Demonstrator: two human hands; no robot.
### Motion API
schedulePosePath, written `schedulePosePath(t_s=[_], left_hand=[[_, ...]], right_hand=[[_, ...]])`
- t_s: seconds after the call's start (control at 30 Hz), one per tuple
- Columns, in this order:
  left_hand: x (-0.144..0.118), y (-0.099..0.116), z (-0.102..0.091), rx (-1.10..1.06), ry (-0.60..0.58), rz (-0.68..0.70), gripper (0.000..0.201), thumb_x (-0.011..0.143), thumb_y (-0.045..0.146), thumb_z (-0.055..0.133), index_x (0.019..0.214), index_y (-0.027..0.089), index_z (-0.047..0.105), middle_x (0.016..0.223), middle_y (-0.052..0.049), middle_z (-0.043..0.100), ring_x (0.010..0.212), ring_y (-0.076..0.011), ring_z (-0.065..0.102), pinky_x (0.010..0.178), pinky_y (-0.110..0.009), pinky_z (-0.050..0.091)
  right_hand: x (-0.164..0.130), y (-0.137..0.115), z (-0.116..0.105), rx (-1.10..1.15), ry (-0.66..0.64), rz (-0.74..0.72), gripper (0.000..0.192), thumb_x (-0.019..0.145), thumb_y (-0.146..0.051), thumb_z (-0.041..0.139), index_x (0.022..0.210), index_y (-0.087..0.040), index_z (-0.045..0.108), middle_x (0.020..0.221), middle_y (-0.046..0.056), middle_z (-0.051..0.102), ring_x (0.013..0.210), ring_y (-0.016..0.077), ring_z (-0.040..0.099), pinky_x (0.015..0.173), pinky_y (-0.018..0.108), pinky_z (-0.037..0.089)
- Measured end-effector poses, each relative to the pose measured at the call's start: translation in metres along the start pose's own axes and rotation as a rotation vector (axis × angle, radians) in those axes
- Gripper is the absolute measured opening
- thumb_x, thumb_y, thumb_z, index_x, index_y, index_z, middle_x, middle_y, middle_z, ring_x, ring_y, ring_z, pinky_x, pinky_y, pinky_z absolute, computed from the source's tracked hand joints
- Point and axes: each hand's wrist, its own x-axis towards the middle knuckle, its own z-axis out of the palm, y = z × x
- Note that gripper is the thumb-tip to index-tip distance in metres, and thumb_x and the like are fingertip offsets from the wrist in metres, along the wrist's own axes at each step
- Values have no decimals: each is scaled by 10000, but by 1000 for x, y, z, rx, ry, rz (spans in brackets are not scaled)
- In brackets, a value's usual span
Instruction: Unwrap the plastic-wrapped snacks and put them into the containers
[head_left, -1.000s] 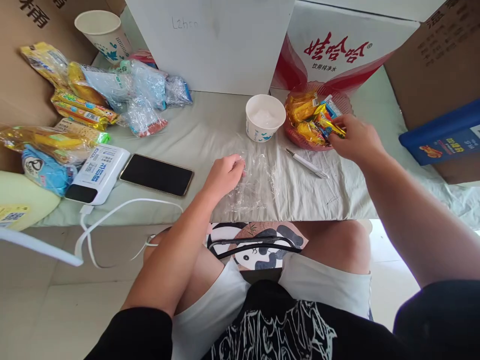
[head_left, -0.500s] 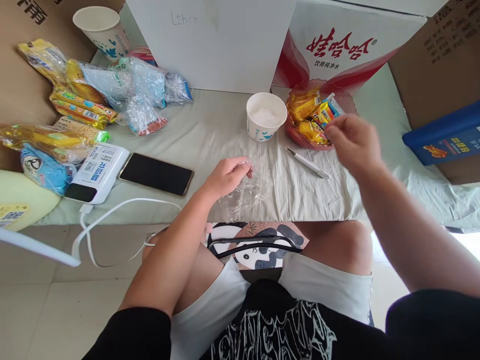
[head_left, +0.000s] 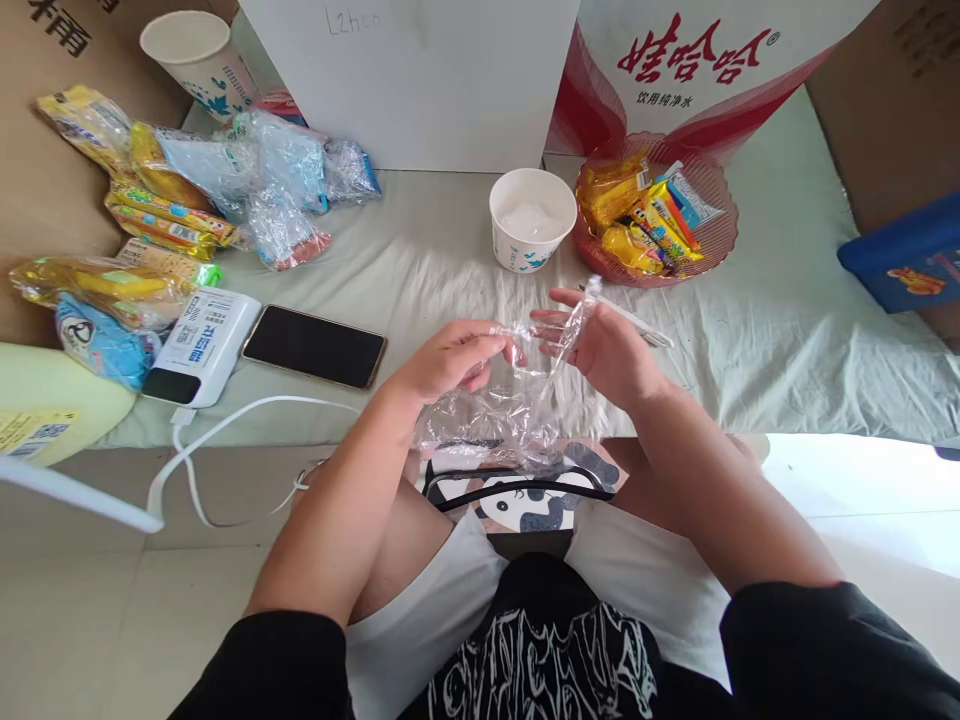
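My left hand [head_left: 457, 358] pinches the near edge of a clear plastic bag [head_left: 501, 405], fingers closed on it. My right hand [head_left: 600, 345] has its grip half open, the film caught between thumb and fingers and running up over my fingertips. The bag hangs crumpled between and below both grips, above the desk's [head_left: 787, 340] near edge. Just beyond my right hand lies a pen [head_left: 637, 325]; farther out stand a paper cup [head_left: 531, 220] and a red bowl [head_left: 716, 235] of snacks. Left of my left hand lies a phone [head_left: 313, 346].
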Motion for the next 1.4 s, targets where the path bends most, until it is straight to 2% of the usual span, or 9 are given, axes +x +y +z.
schedulePosePath(t_s=[0.3,0.37,0.47,0.57,0.77,0.87,0.97,1.1,1.4], left_hand=[[17,-14,3,166,476,21,247,952,396,543,821,200,616,726,-13,706,456,-88,518,491,-247,414],[19,-14,3,163,532,4,240,954,389,541,823,204,619,722,-13,701,465,-90,525,495,-248,412],[23,-12,2,160,499,-44,251,944,430,567,841,210,630,766,-28,724,490,-97,557,489,-251,410],[27,-11,-3,160,463,-53,240,906,459,619,891,221,645,772,-28,731,506,-113,593,465,-256,390],[30,-17,-32,-156,689,180,428,787,652,738,817,238,632,687,-7,662,678,-164,686,669,-289,571],[25,-21,-38,-283,494,213,726,512,750,903,992,246,697,968,-57,775,933,-232,758,785,-316,610],[20,-22,-32,-129,255,6,830,426,443,1031,1159,234,703,1043,-67,794,927,-243,780,761,-313,611],[22,-22,-24,-133,457,117,425,613,384,943,907,187,707,770,-14,740,604,-139,697,555,-244,522],[18,-23,-21,-159,517,190,484,812,702,776,904,249,633,598,48,672,319,-86,505,303,-215,243]], right_hand=[[-10,35,-13,-72,175,-105,1010,852,-976,150,1561,-300,397,1537,184,606,1323,335,686,991,535,625],[-14,34,-17,-64,200,-105,961,844,-967,314,1538,-311,419,1521,169,616,1288,325,704,981,518,629],[-16,28,-18,-109,246,-18,668,792,-699,724,1283,-261,609,1243,130,746,1027,274,772,891,468,642],[-16,21,-16,-160,320,59,303,828,-505,715,917,-225,640,812,45,719,688,191,703,684,382,611],[-21,11,-23,-100,629,-83,201,862,-396,707,841,-248,573,640,-47,568,459,98,489,418,242,378],[-22,12,-26,-54,678,-141,208,885,-380,714,831,-241,570,638,-54,547,435,74,437,394,225,297],[-19,14,-26,-23,690,-187,263,910,-424,732,828,-238,565,657,-53,548,444,60,414,403,221,291],[-18,17,-28,83,653,-311,399,866,-621,759,958,-267,601,729,-49,601,479,72,454,442,232,379],[-22,15,-20,55,464,-283,454,843,-662,779,934,-260,589,745,-34,647,649,130,638,655,310,562]])
